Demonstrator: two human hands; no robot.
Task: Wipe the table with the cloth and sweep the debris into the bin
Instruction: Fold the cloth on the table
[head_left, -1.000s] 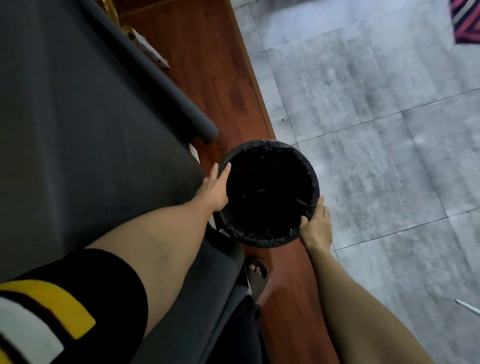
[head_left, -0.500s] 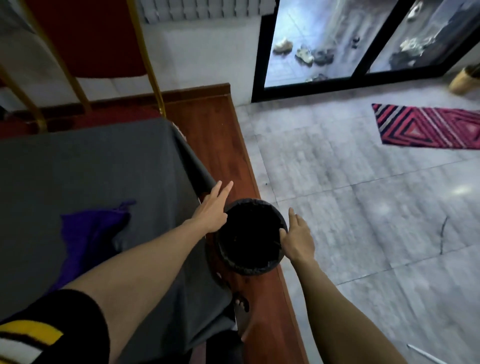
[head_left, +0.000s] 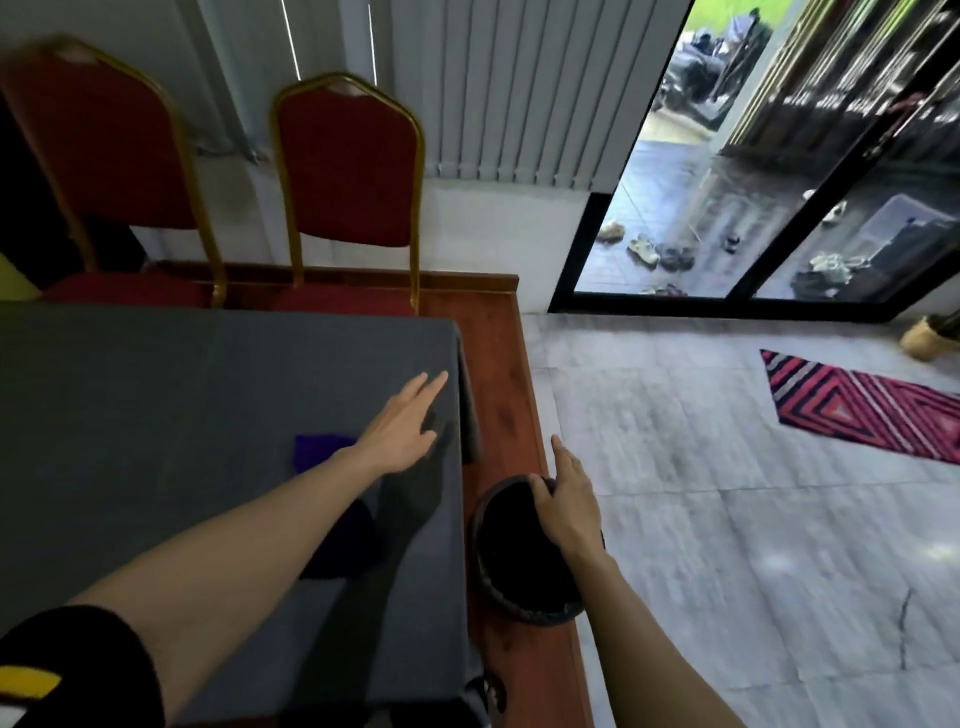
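With the right hand (head_left: 566, 506) curled over the rim of the bin (head_left: 511, 587) beside the table (head_left: 156, 395) and the left hand (head_left: 402, 431) flat, fingers straight and close together, step appears preparatory: next, grasp the purple cloth (head_left: 319, 449) just behind it; beyond stand red chairs (head_left: 345, 161) and glass door (head_left: 769, 171).

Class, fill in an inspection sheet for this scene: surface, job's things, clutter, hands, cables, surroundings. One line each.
Surface: table under a grey cover; no debris visible on it.
Job's things: purple cloth on the table, partly behind the left forearm; black-lined bin on the floor beside the table.
Clutter: nothing seen on the table.
Hands: left hand flat and open above the table near its edge; right hand on the bin's rim.
Cables: nothing seen.
Surroundings: two red chairs, striped rug, glass door, shoes outside.
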